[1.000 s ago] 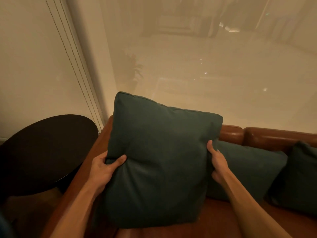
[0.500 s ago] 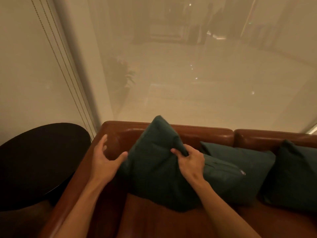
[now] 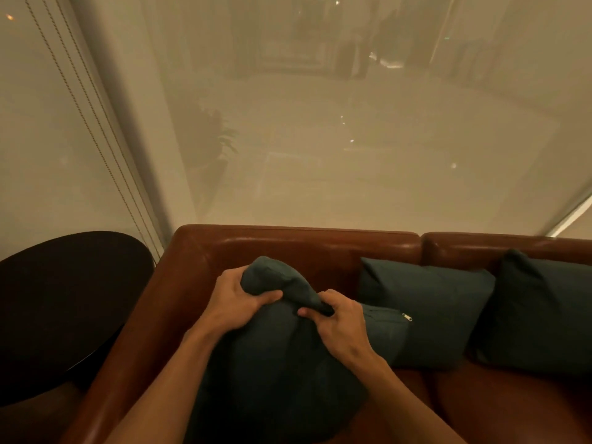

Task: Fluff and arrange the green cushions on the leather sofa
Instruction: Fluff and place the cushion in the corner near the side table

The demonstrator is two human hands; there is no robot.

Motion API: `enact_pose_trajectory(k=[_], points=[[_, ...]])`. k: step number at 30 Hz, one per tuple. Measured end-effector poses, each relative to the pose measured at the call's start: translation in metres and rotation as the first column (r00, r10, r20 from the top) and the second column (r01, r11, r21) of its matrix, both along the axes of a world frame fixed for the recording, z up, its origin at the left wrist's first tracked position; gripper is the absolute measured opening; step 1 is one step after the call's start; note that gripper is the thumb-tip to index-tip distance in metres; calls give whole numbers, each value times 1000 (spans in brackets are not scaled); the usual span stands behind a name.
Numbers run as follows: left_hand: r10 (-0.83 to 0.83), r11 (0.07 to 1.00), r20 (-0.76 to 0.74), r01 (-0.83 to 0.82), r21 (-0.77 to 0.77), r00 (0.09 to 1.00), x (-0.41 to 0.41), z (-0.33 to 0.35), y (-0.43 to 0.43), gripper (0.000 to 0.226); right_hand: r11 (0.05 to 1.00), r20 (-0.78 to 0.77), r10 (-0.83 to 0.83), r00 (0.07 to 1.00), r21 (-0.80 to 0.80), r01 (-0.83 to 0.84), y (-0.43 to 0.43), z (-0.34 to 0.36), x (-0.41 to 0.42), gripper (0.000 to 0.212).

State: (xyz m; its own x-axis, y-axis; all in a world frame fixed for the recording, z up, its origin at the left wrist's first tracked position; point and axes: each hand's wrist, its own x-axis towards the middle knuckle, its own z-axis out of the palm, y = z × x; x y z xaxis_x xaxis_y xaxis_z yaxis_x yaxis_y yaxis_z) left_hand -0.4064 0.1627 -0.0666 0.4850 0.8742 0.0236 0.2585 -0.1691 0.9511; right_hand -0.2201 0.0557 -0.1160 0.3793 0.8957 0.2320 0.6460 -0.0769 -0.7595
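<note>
Both hands grip the same green cushion [image 3: 282,363], bunching its upper edge. The left hand [image 3: 238,299] wraps the raised top corner: its fingers curl behind the fabric and its thumb lies across the front. Just right of it, the right hand [image 3: 339,328] pinches a fold of the same edge, thumb below and fingers curled over the top, so a twisted ridge of cloth runs between the two grips. The rest of the cushion hangs down from the hands toward the viewer, its bulk lying between the forearms and resting on the seat of the leather sofa [image 3: 288,245], at the end nearest the armrest.

A zip pull [image 3: 407,317] shows just right of the right hand; I cannot tell which cushion it belongs to. Beyond it a second cushion [image 3: 429,299] leans against the sofa back, touching the gripped one. Further right a third cushion [image 3: 538,315] leans beside that.

Left of the left hand, past the armrest, stands a dark round table [image 3: 64,299]. Above the grip, behind the sofa back, hangs a pale window blind [image 3: 352,139], with bead cords [image 3: 80,107] at its left.
</note>
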Motion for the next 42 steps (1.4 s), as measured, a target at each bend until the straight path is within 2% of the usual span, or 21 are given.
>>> enact_pose_trajectory(k=[1, 2, 4, 5, 7, 8, 10, 12, 14, 17, 19, 21, 25, 27, 31, 34, 36, 38, 42], points=[[3, 1000, 33, -2, -20, 999, 2, -4, -5, 37, 1000, 5, -5, 1000, -10, 5, -3, -3, 1, 27], [1, 1000, 58, 1, -30, 998, 3, -6, -9, 34, 998, 34, -23, 999, -55, 25, -7, -5, 4, 39], [12, 999, 94, -8, -48, 995, 4, -10, -15, 33, 968, 65, -95, 993, -225, 107, -15, -11, 18, 79], [24, 998, 106, -18, -64, 994, 3, -10, -15, 33, 941, 27, -148, 989, -304, 149, -21, -14, 25, 97], [57, 996, 137, -46, -81, 989, -4, -7, -15, 32, 879, -76, -278, 958, -422, 222, -30, -23, 41, 118], [82, 994, 162, -70, -79, 983, -9, -4, -14, 31, 852, -146, -356, 923, -457, 256, -35, -25, 47, 120], [138, 990, 210, -126, -70, 968, -20, 4, -11, 31, 797, -308, -524, 795, -507, 329, -42, -31, 62, 117], [177, 984, 253, -166, -61, 951, -32, 11, -8, 32, 772, -458, -600, 656, -546, 325, -47, -31, 75, 127], [207, 978, 300, -200, -53, 931, -42, 13, -6, 33, 793, -597, -600, 532, -531, 298, -45, -28, 89, 134], [227, 973, 362, -226, -46, 904, -54, 12, -7, 34, 847, -750, -530, 395, -444, 293, -29, -16, 108, 108], [240, 970, 377, -238, -54, 895, -60, 8, -12, 35, 869, -800, -491, 345, -419, 264, -13, -5, 114, 107], [291, 956, 391, -278, -91, 873, -70, 1, -17, 41, 890, -813, -453, 366, -390, 235, 6, 4, 112, 99], [498, 866, 385, -428, -258, 777, -99, -23, -34, 81, 931, -792, -365, 489, -318, 179, 55, 15, 92, 77], [576, 813, 357, -470, -344, 735, -114, -39, -47, 89, 943, -769, -328, 549, -299, 145, 81, 15, 78, 69], [688, 712, 308, -528, -462, 657, -133, -78, -78, 81, 947, -713, -297, 635, -307, 99, 131, 2, 48, 53], [770, 617, 284, -554, -560, 571, -141, -104, -102, 57, 944, -672, -266, 691, -325, 47, 160, -21, 22, 47], [811, 559, 238, -589, -583, 535, -146, -121, -116, 64, 933, -652, -260, 712, -360, 11, 177, -41, 6, 49], [835, 513, 175, -625, -589, 521, -150, -136, -128, 69, 919, -632, -263, 729, -395, -10, 194, -60, -10, 48], [850, 441, 18, -694, -569, 526, -162, -169, -141, 56, 926, -650, -179, 738, -365, -98, 212, -77, -56, 31]])
